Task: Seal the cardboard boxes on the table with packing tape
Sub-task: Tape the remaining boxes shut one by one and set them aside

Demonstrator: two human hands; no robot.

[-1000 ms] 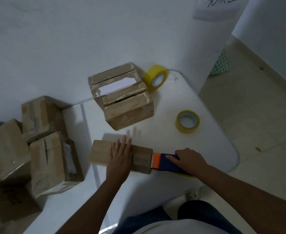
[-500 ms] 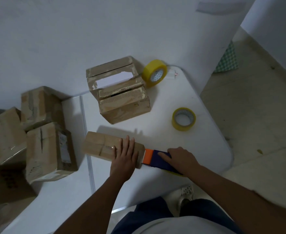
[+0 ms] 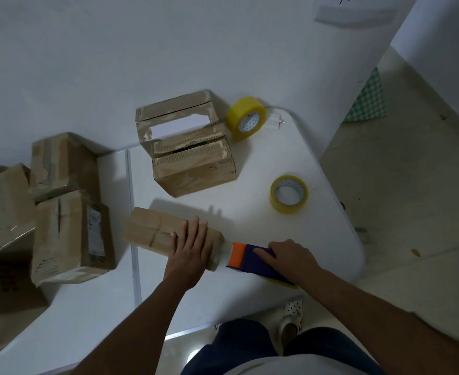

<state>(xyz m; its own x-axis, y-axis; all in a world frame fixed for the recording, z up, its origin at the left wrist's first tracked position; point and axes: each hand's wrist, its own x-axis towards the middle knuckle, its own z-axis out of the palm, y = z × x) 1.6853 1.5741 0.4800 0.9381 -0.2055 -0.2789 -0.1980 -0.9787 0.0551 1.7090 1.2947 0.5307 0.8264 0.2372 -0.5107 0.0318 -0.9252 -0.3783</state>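
- Head cam, looking down at a white table [image 3: 250, 220] pushed up against a white wall.
- Left hand [image 3: 190, 253] lies flat on the near right end of a small cardboard box [image 3: 152, 234], fingers straight and spread, pressing it down onto the table.
- Right hand [image 3: 290, 258] has its fingers wrapped round a tape dispenser [image 3: 252, 259], blue body with an orange front end. The orange end sits just off the box's right end, and there's a pale strip between the two that looks like tape, though it's hard to make out.
- Behind that box, closer to the wall, is a bigger open box [image 3: 190, 155] with ragged, torn flaps.
- Two yellow tape rolls: a standing roll [image 3: 246, 117] beside the open box near the wall, and a flat roll [image 3: 289, 193] lying off to the right.
- On the left side there's a pile of taped boxes [image 3: 68, 234], pretty beat up.
- Bottom of frame: dark trousers and a white clog [image 3: 290, 318] on the floor.
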